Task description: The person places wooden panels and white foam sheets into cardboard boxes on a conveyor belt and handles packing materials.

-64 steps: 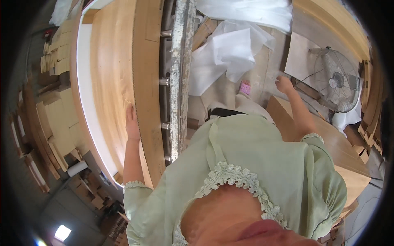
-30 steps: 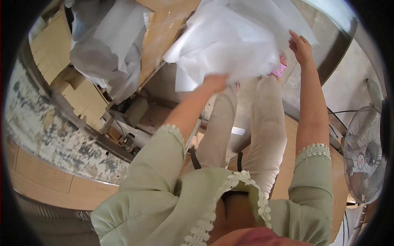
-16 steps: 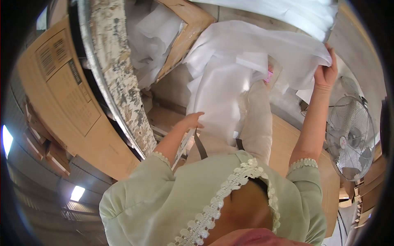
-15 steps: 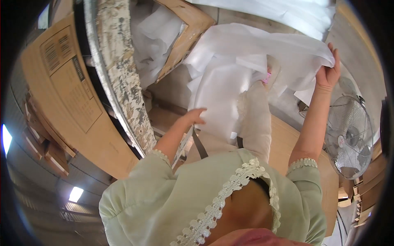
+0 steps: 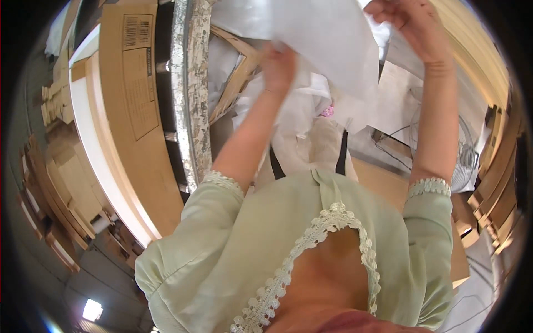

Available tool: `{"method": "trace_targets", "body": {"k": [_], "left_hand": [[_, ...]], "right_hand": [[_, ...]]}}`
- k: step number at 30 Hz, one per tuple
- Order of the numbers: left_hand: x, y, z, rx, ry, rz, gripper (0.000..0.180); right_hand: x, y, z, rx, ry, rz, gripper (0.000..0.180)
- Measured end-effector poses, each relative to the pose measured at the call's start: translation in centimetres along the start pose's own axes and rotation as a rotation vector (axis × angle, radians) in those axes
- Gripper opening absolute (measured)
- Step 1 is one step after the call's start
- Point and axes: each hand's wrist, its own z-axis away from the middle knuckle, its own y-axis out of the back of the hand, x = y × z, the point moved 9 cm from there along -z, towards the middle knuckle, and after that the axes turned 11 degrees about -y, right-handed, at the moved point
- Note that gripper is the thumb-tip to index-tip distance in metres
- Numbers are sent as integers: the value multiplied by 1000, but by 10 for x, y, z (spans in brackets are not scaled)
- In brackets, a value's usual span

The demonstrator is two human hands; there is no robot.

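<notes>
White sheet now raised between the hands, higher than before

The carton lay just left of the rail; right of the rail hung the sheet, and the fan stood farther right.

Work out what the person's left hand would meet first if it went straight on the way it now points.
The left hand would most likely meet the thin, white, translucent sheet directly ahead; motion blur and unclear depth hide whether the two already touch.
</notes>
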Motion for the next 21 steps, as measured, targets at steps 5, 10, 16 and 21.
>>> {"method": "trace_targets", "body": {"k": [5,10,16,21], "left_hand": [[144,17,-7,167,-132,-505,45],[193,25,23,145,-126,-471,58],[233,5,37,-68,-194,-702,63],[225,-7,53,-194,-170,-536,60]], "right_hand": [[95,114,81,441,-81,354,53],[246,3,115,246,-21,598,87],[129,-87,32,173,-115,265,69],[101,-146,34,0,-118,365,80]]}}
